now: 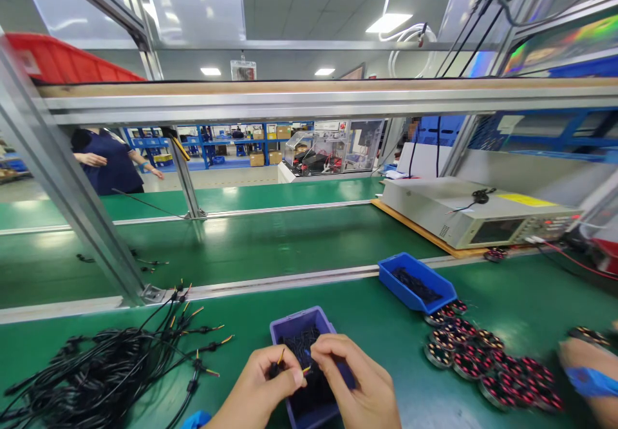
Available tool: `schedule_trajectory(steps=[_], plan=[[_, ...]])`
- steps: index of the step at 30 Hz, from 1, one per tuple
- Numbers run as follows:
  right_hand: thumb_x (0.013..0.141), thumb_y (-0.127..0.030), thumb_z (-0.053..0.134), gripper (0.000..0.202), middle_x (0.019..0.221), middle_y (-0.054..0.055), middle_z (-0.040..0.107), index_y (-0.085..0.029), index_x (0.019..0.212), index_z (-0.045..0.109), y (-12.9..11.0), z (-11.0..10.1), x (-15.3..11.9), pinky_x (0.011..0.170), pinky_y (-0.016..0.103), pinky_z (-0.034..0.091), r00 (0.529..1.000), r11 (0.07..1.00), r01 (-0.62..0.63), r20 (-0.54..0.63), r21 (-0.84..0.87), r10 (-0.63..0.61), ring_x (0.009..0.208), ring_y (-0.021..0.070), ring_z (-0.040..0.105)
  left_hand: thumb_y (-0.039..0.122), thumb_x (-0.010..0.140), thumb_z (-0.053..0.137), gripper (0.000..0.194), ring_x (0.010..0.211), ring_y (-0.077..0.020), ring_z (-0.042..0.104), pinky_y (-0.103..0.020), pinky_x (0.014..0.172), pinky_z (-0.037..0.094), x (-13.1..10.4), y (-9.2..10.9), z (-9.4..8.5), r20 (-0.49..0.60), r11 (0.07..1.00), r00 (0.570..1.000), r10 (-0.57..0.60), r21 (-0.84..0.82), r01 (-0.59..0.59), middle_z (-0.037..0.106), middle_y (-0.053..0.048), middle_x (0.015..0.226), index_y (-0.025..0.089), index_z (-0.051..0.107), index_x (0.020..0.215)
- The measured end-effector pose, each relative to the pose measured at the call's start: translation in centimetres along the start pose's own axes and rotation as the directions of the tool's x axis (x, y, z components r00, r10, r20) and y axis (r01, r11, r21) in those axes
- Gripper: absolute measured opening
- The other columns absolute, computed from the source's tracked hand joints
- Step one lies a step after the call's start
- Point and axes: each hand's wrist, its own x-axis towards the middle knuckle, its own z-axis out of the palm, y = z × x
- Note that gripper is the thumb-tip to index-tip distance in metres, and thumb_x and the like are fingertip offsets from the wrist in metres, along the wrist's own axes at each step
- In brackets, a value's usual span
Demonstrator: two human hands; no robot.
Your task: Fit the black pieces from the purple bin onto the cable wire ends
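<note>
My left hand (pixel 265 381) pinches the end of a black cable (pixel 275 370), with thin yellow and orange wires sticking out between thumb and forefinger. Close beside it, my right hand (pixel 362 377) has thumb and forefinger pressed together; anything between them is too small to make out. Both hands are over a purple bin (pixel 300 315) that holds small black pieces (pixel 300 342). To the left lies a tangled heap of black cables (pixel 111 364), their bare coloured wire ends pointing right.
A blue bin (pixel 385 273) of black pieces stands behind right, near several round copper-wound coils (pixel 483 361). Another person's hand (pixel 586 358) reaches in at far right. A grey instrument (pixel 434 200) sits on a wooden board. A metal post (pixel 82 190) rises at left.
</note>
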Motion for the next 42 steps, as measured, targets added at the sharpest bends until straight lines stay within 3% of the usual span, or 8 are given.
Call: schedule_trajectory(steps=[7,13,15,20,25,35,42], plan=[[0.092,-0.025,0.063,0.012,0.080,0.005,0.075,-0.024,0.084,0.072,0.0,0.0,0.3,0.072,0.025,0.060,0.998,0.998,0.055,0.006,-0.017,-0.055,0.073,0.0194,0.072,0.059,0.069,0.074,0.044,0.053,-0.0104,0.031,-0.023,0.056,0.031,0.0,-0.1,0.0,0.007,1.000,1.000,0.002,0.023,-0.003,0.043,0.006,0.053,0.018,0.061,0.062],[0.093,-0.022,0.061,0.014,0.082,0.004,0.076,-0.025,0.086,0.074,-0.6,0.5,-0.2,0.073,0.026,0.059,0.995,0.994,0.102,0.000,0.034,-0.102,0.074,0.0191,0.073,0.058,0.076,0.070,0.044,0.063,-0.0130,0.040,-0.024,0.065,0.035,0.1,-0.4,-0.3,0.023,0.991,0.995,0.102,0.088,-0.104,0.048,0.004,0.059,0.017,0.061,0.065],[0.092,-0.025,0.062,0.016,0.079,0.004,0.076,-0.025,0.083,0.075,-0.7,0.7,-0.3,0.073,0.026,0.059,0.998,0.997,0.051,-0.028,0.059,-0.050,0.072,0.0187,0.072,0.059,0.076,0.070,0.045,0.065,-0.0136,0.042,-0.024,0.064,0.034,0.1,-0.3,-0.4,0.036,0.983,0.991,0.125,0.131,-0.129,0.051,0.002,0.063,0.016,0.062,0.065],[0.084,-0.035,0.073,0.014,0.070,0.001,0.076,-0.025,0.076,0.076,-0.2,0.5,0.1,0.065,0.021,0.059,0.973,0.960,-0.226,0.079,0.168,0.215,0.063,0.0179,0.072,0.056,0.077,0.069,0.042,0.051,-0.0083,0.028,-0.023,0.052,0.025,0.3,-0.2,-0.4,0.034,0.989,0.997,0.068,0.129,-0.072,0.044,0.006,0.056,0.017,0.059,0.065],[0.080,-0.046,0.075,0.025,0.071,0.005,0.075,-0.021,0.078,0.077,-0.3,0.8,0.1,0.061,0.024,0.060,0.938,0.898,-0.319,-0.033,0.305,0.344,0.060,0.0189,0.070,0.050,0.077,0.067,0.036,0.043,-0.0051,0.022,-0.023,0.044,0.014,0.3,0.1,-0.3,0.030,0.999,0.999,-0.031,0.045,0.030,0.047,0.006,0.056,0.017,0.058,0.067],[0.085,-0.040,0.072,0.019,0.074,0.003,0.074,-0.024,0.078,0.077,-0.5,0.8,-0.1,0.064,0.021,0.060,0.972,0.955,-0.172,-0.113,0.240,0.204,0.060,0.0160,0.069,0.048,0.071,0.071,0.034,0.041,-0.0040,0.020,-0.022,0.043,0.012,0.2,-0.1,-0.1,-0.028,0.998,0.999,-0.038,-0.052,0.037,0.052,0.005,0.057,0.016,0.059,0.065],[0.088,-0.019,0.067,0.010,0.083,0.003,0.077,-0.024,0.087,0.075,0.0,-0.4,0.2,0.074,0.021,0.060,0.999,0.998,0.050,-0.001,0.048,-0.050,0.071,0.0170,0.074,0.042,0.073,0.068,0.028,0.043,-0.0048,0.017,-0.022,0.049,0.021,0.1,0.2,-0.1,-0.021,1.000,1.000,-0.008,0.007,0.008,0.042,0.009,0.052,0.017,0.061,0.062]])
